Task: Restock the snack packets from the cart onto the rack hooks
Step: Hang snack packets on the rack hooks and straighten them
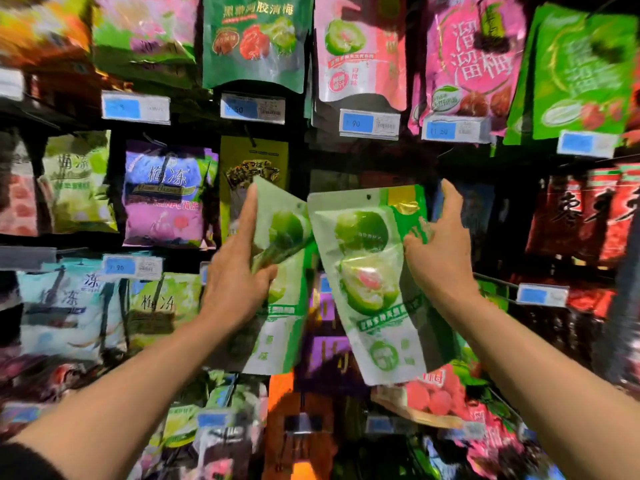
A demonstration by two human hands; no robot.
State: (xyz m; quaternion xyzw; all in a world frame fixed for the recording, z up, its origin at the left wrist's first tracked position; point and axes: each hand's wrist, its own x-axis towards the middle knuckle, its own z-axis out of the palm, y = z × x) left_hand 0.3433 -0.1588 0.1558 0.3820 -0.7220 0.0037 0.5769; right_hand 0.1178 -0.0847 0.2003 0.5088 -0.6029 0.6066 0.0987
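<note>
Both hands are raised in front of the snack rack. My left hand point(239, 271) grips a pale green plum packet point(280, 230), index finger stretched up along its left edge; the packet bends over near its top. My right hand point(440, 251) pinches the right edge of a second green plum packet point(370, 282), which hangs tilted with its punch hole at the top. The two packets nearly touch at their upper corners. Behind them is a dark gap in the rack point(332, 161) with no packets hanging there.
Packets hang on hooks all around: a dark green one point(256, 39) above, pink ones point(360, 53) upper right, purple point(162, 195) at left, red point(585, 216) at right. Blue price tags point(369, 124) jut from the hook ends. Pink packets point(436, 396) lie lower right.
</note>
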